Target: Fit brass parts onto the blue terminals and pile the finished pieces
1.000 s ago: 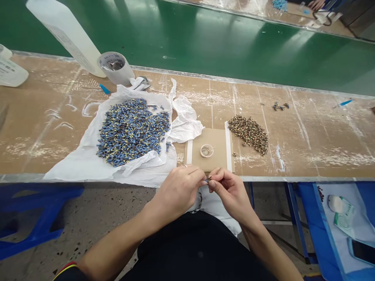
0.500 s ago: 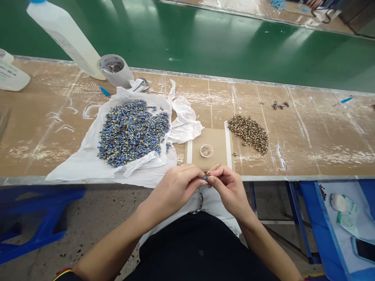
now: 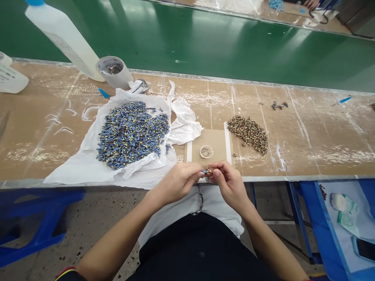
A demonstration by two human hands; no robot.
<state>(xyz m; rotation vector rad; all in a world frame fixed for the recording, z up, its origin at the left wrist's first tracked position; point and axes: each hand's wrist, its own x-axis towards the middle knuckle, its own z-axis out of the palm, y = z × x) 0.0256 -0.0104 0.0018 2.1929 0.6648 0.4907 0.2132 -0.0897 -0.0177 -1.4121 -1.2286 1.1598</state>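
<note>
My left hand [image 3: 179,180] pinches a small blue piece [image 3: 204,171] with a brown-and-gold end between thumb and fingertips, just over the table's front edge. Close on its right, my right hand [image 3: 230,183] has its fingers curled round the brown-and-gold end. Its thumb stands slightly off the index finger, and whatever those fingers grip is too small to make out. Beyond the hands, a small clear cup [image 3: 206,152] with a thin stick in it rests on a cardboard sheet [image 3: 215,137]. A heap of blue-and-yellow pieces [image 3: 131,132] lies at left, a heap of brown-and-gold pieces [image 3: 248,132] at right.
White paper [image 3: 77,164] spreads under the blue heap, and crumpled paper [image 3: 184,121] lies beside it. A tall bottle [image 3: 67,43] and a tape roll [image 3: 117,76] stand at the back left. Several loose pieces [image 3: 279,105] sit farther right. A phone [image 3: 365,248] lies at lower right.
The right thumb has drawn back from the small piece, so more of it shows. Both hands have shifted slightly away from my body.
</note>
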